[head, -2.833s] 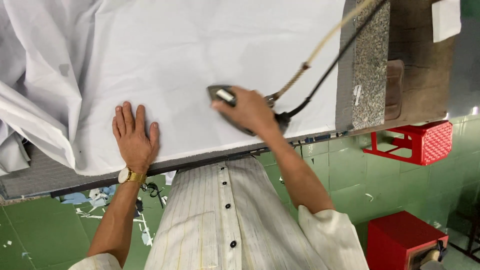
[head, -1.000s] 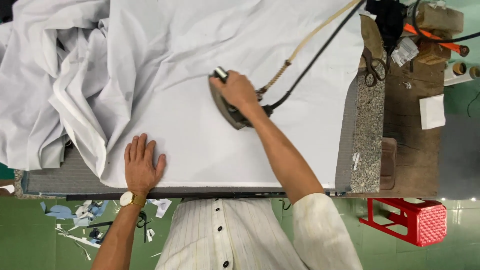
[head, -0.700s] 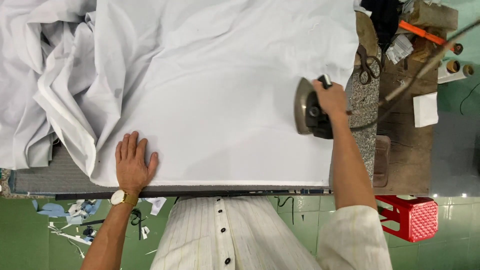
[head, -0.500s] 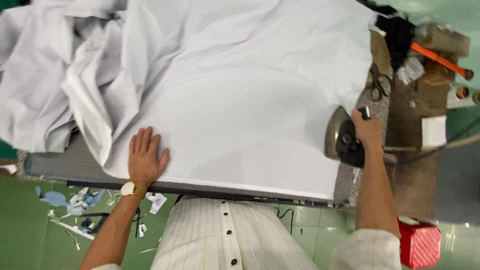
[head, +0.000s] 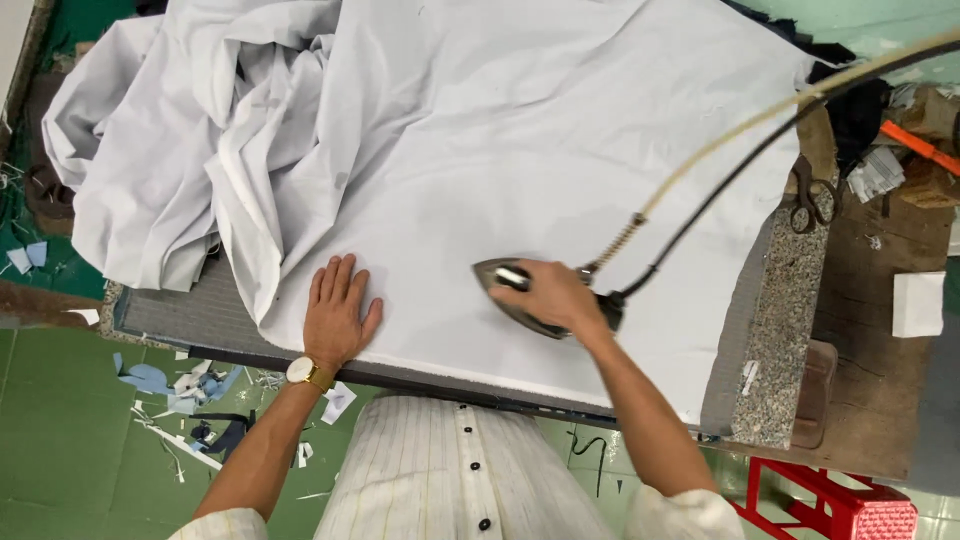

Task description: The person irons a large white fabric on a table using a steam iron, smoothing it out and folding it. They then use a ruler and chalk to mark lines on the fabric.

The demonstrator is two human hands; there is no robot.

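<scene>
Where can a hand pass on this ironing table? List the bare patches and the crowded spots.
Flat white fabric lies free between the left hand and the iron under the right hand, and beyond the iron toward the far edge. The speckled strip is mostly bare below the scissors. Crowded: the bunched cloth at left, clutter at far right.

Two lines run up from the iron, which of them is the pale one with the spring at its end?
It is the beige hose, the upper of the two. A coiled spring wraps its end at the iron under the right hand. The black cord below it has none.
</scene>
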